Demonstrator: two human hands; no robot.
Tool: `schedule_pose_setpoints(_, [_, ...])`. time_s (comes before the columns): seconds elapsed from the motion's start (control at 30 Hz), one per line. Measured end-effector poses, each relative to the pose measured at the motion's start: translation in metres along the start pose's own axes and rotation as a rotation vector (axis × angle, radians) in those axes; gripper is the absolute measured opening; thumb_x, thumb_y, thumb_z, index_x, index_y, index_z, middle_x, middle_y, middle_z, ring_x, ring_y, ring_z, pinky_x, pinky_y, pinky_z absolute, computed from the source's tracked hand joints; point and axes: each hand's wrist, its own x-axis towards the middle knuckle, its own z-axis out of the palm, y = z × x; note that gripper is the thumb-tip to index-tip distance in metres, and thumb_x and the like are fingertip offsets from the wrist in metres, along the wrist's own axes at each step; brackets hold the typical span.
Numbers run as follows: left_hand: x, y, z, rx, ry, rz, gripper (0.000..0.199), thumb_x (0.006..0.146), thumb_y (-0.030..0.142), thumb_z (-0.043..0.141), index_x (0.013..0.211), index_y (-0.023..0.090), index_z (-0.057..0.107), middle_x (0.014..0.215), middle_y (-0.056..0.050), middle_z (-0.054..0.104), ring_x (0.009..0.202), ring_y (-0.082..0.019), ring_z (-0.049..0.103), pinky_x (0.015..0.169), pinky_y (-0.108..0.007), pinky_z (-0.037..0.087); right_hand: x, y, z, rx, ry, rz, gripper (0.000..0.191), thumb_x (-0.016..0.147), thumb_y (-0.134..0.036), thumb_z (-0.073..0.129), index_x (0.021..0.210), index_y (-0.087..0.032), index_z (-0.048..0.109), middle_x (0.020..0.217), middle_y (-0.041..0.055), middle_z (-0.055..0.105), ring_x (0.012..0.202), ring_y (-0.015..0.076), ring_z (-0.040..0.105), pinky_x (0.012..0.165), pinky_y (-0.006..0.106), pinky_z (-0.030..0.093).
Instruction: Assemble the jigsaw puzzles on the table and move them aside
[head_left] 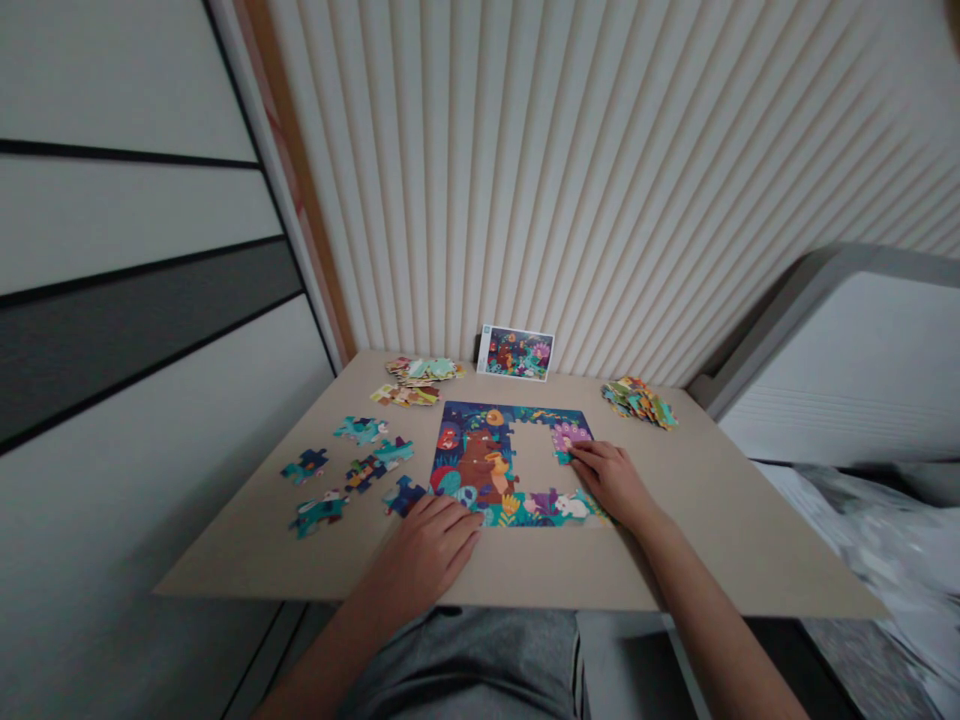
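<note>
The right hand (616, 482), fingertips bunched, grip unclear, touches the puzzle (481, 462) at three o'clock. Left hand (426, 545), flat, unclenched, rests at its seven-o'clock corner; open surface (739, 530) stretches toward four.

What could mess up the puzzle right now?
Maybe three things. The right hand has its fingertips at the pink part beside the gap, so pressing sideways might push pieces apart. The left hand lies at the near left corner of the puzzle, so a slip could shift it. And the picture card stands up at the back of the table, so a bump might knock it over.
</note>
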Motion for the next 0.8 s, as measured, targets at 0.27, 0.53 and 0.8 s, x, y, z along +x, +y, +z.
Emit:
schedule_pose_setpoints(0.27, [0.002,0.003,-0.003,-0.003,-0.037,-0.027,0.021,0.103,0.023,0.049,0.118,0.022,0.064,0.106,-0.005,0.069,0.102,-0.023,0.060,0.093,-0.042,0.043,0.005,0.015,0.010,0.159,-0.055,0.009,0.030,0.100,-0.034,0.052,0.118,-0.027,0.075,0.123,0.0090,0.071,0.109,0.0267,0.063,0.093,0.044,0.049])
schedule_pose_setpoints(0.53, [0.003,0.006,-0.006,0.005,-0.038,-0.040,0.020,0.103,0.024,0.051,0.118,0.022,0.065,0.103,-0.005,0.069,0.101,-0.023,0.059,0.091,-0.041,0.042,0.002,0.032,0.011,0.393,-0.010,0.161,0.033,0.096,-0.042,0.055,0.111,-0.023,0.077,0.111,0.0116,0.069,0.102,0.0265,0.068,0.092,0.040,0.054])
schedule_pose_setpoints(0.8, [0.003,0.004,-0.007,-0.016,-0.040,-0.117,0.022,0.100,0.015,0.055,0.117,0.024,0.066,0.106,-0.004,0.069,0.102,-0.022,0.061,0.091,-0.038,0.047,-0.002,0.030,0.017,0.349,-0.007,0.241,0.039,0.093,-0.048,0.055,0.116,-0.021,0.073,0.101,0.0108,0.070,0.082,0.0240,0.067,0.073,0.036,0.054])
